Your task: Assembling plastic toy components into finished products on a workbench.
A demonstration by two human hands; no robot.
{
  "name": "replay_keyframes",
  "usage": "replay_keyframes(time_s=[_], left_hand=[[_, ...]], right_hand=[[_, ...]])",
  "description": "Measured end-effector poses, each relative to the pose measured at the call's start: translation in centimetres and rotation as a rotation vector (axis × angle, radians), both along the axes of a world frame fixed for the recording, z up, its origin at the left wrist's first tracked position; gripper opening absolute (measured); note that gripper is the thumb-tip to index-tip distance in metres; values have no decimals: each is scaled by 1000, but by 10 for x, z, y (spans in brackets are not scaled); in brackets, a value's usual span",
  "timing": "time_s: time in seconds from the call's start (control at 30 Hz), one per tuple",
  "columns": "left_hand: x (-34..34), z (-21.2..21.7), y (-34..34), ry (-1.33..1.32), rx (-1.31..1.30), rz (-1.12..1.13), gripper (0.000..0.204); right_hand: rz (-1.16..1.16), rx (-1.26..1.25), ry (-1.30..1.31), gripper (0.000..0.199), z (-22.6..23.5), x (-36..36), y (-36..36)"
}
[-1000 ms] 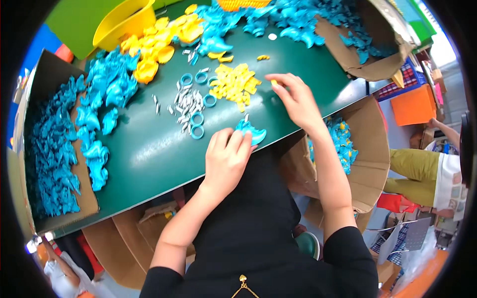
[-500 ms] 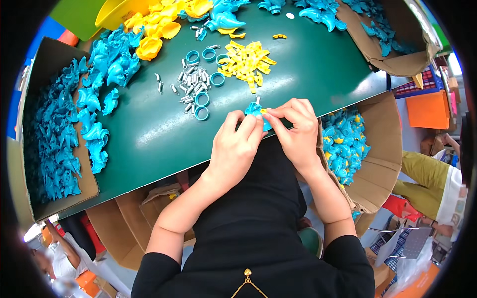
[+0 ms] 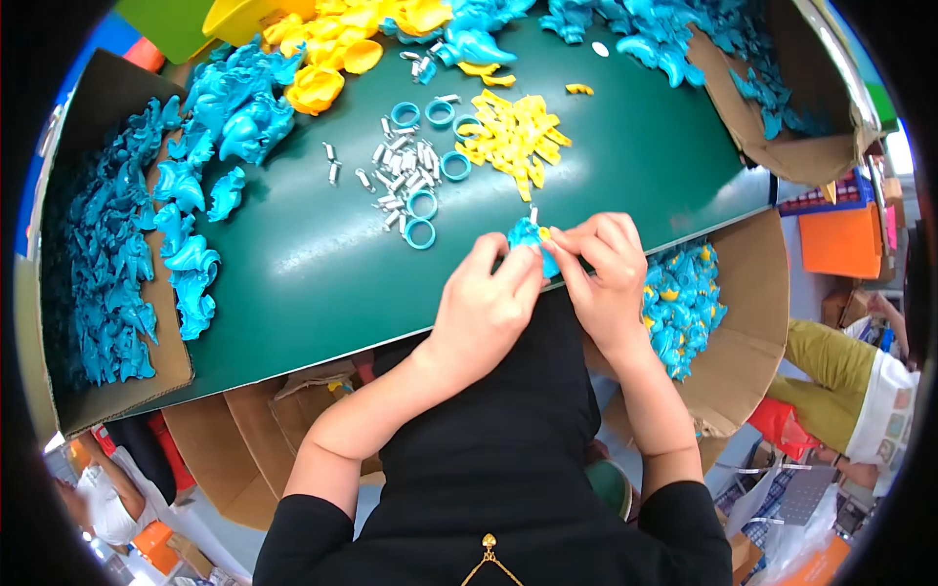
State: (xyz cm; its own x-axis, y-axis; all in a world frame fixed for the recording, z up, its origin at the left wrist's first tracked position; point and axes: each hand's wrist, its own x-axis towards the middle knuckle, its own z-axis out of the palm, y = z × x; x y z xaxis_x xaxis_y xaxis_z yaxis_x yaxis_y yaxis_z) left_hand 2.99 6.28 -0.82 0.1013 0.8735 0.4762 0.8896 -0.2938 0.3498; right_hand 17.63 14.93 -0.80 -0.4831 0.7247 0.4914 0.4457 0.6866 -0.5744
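L hand (image 3: 489, 303) grips blue piece (image 3: 524, 232) by table's (image 3: 313, 283) near edge, R hand (image 3: 608, 273) pinches yellow bit (image 3: 544, 233) at its side, prob. mid-fitting, so next move calls for steady L hold & careful R alignment.

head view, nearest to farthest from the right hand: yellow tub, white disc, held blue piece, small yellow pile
From the right hand:
1. Held blue piece, at its left
2. Small yellow pile, ahead-left
3. White disc, far side
4. Yellow tub, far left
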Motion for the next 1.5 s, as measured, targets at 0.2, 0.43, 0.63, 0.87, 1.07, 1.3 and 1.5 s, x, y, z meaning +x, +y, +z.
replay_keyframes(time_s=[0.2,0.43,0.63,0.87,1.07,1.3,1.5], left_hand=[[-1,-1,0,31,26,-1,34],[-15,22,-32,190,36,107,25],[-23,14,-53,70,-63,146,28],[-20,-8,-54,80,132,210,32],[-24,-15,-54,-61,118,151,39],[-29,-8,-51,-40,122,101,40],[-27,4,-48,161,101,54,22]], right_hand=[[125,-3,-190,14,19,15,-9],[212,-126,-112,12,65,-48,68],[204,73,-215,13,38,-175,146],[149,289,-254,18,20,-250,145],[132,179,-251,20,22,-245,142],[257,-241,-10,15,69,-99,54],[155,-62,-6,15,23,-36,-25]])
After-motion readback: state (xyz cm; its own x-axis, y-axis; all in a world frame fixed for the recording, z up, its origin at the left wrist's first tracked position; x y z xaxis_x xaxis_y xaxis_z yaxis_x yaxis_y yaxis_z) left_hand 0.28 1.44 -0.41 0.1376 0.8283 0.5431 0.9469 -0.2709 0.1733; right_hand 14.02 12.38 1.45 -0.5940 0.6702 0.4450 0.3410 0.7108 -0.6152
